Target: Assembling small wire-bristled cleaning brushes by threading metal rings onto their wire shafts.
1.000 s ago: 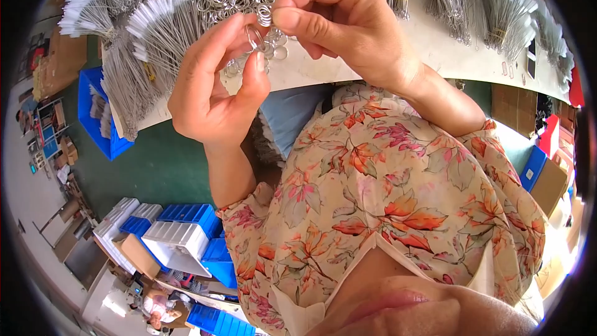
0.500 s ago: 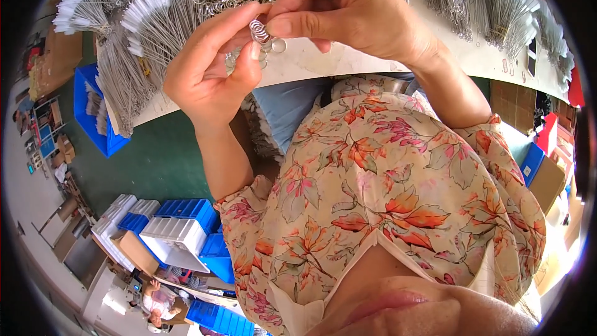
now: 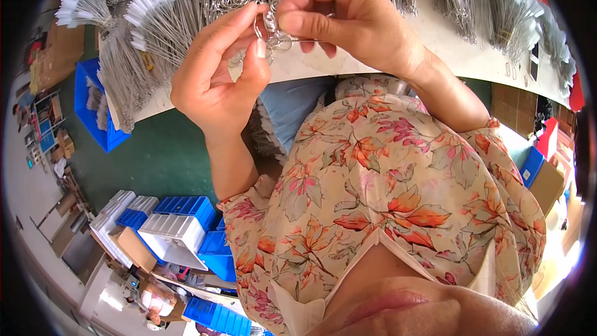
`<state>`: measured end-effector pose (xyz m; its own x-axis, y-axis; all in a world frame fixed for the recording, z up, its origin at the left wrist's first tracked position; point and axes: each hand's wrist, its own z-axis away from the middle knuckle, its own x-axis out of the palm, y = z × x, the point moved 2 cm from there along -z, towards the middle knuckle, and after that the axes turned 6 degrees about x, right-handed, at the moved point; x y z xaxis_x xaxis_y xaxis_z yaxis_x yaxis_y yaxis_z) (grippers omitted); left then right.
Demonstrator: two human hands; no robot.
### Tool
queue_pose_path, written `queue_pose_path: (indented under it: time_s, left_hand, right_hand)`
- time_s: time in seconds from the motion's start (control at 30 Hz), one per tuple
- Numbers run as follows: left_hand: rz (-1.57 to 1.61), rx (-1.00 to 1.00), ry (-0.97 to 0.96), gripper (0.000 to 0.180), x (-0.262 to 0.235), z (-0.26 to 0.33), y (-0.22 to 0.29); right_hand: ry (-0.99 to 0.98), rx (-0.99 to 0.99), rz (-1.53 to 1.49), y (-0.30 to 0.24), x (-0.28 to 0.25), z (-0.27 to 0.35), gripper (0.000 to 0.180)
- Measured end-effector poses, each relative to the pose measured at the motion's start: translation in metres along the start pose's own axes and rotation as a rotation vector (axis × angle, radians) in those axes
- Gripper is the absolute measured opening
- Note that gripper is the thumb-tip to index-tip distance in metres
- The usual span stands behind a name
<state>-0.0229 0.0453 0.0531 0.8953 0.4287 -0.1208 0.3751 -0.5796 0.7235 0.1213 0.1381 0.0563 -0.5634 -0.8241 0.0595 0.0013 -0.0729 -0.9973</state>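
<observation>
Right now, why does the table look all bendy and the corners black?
Head view: the fisheye lens curves the white table edge and leaves a black rim around the round picture; both hands and the metal rings look sharp, in even daylight.

A stack of blue plastic bins [image 3: 186,208] sits on the floor at lower left, with white ribbed boxes [image 3: 171,233] stacked among them and a brown cardboard carton [image 3: 134,247] just beside. Another blue bin [image 3: 93,109] stands further left, under the counter edge. At the right edge are a blue box [image 3: 532,165] touching a brown carton [image 3: 548,183], with a red package [image 3: 550,137] above them. No screens or signs can be made out
</observation>
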Motion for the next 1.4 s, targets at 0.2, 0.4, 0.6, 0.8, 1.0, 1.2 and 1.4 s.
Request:
queue_pose_path:
  time_s: [0.2,0.4,0.6,0.8,1.0,1.2,1.4]
  left_hand:
    - [-0.085,0.068,-0.082,0.032,0.002,-0.004,0.003]
    - [0.036,0.024,-0.025,0.033,-0.006,-0.005,-0.006]
    - [0.072,-0.314,-0.231,0.030,-0.021,0.006,-0.022]
    - [-0.776,-0.392,0.127,0.020,-0.194,0.004,-0.076]
    - [-1.223,-0.711,-0.042,0.028,-0.299,-0.002,-0.104]
    - [-1.311,-0.785,-0.250,0.028,-0.298,-0.016,-0.117]
    - [-1.451,-0.775,-0.139,0.033,-0.330,-0.027,-0.134]
  right_hand:
    - [-0.021,-0.239,-0.208,0.009,0.002,-0.009,0.014]
    - [-0.156,-0.029,0.127,-0.012,-0.008,-0.008,0.016]
    - [0.097,-0.200,0.500,0.018,-0.004,0.005,0.012]
    - [0.254,-0.395,1.040,0.105,-0.019,0.043,0.010]
    - [0.262,-0.560,1.065,0.099,-0.010,0.036,0.014]
    - [0.268,-0.537,1.004,0.107,-0.014,0.035,0.014]
    - [0.257,-0.525,0.984,0.105,-0.016,0.036,0.012]
